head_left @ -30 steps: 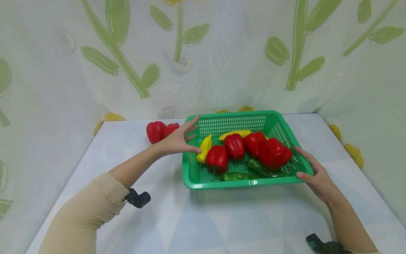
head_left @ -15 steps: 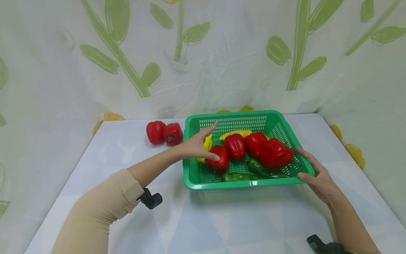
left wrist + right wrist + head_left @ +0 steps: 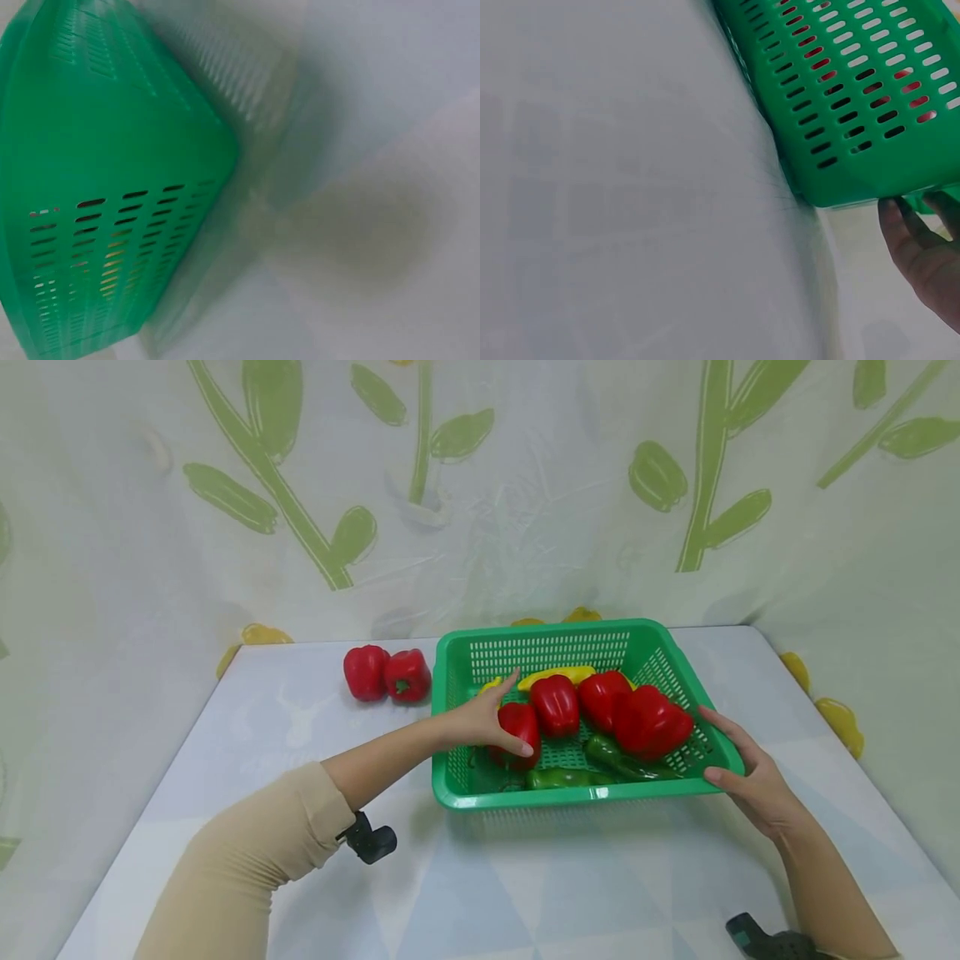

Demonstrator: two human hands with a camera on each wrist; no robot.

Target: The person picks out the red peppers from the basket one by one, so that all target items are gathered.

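A green plastic basket (image 3: 555, 795) on the table holds several red bell peppers, yellow peppers and long green peppers. Over its left side my left hand (image 3: 471, 722) reaches in, thumb and forefinger spread about the leftmost red bell pepper (image 3: 517, 727); its other fingers are hidden, and contact cannot be told. That hand partly covers a yellow pepper (image 3: 491, 684). My right hand (image 3: 761, 789) grips the basket's right front corner, thumb over the rim. In the right wrist view, fingertips (image 3: 891, 214) meet the rim. The left wrist view shows only the basket's outer wall (image 3: 112, 150) and the table.
Two red bell peppers (image 3: 366, 673) (image 3: 408, 676) lie side by side on the table left of the basket. A patterned cloth (image 3: 525, 527) hangs behind the table. Inside the basket are more red bell peppers (image 3: 555, 706), a yellow pepper (image 3: 557, 677) and green peppers (image 3: 570, 778).
My left hand has moved right and slightly down from the basket's left rim to the leftmost red bell pepper inside. The right hand keeps its place on the basket.
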